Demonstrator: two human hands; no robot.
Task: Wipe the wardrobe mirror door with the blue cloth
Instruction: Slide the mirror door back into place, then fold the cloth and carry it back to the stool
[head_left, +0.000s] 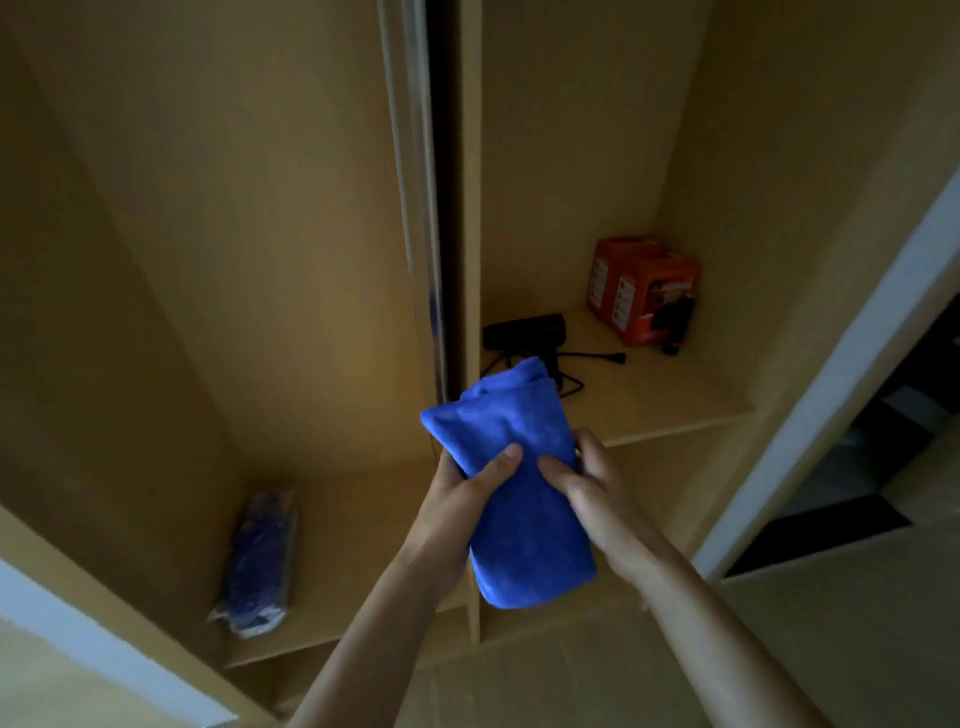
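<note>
In front of the wardrobe (571, 156), a folded blue cloth (524, 519) is held upright by both hands. It is gripped at its left side by the left hand (457, 499), thumb on top, and pinched at its right edge by the right hand (592, 483). Beyond, a black device (524, 330) and orange boxes (644, 291) are seen on the right shelf.

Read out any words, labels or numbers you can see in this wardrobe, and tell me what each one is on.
Nothing here is legible.
On the orange boxes: white labels with dark print on the sides, too small and blurred to read.
On the plastic-wrapped packet: bluish markings, too blurred to read.
On the blue cloth: no lettering visible.
</note>
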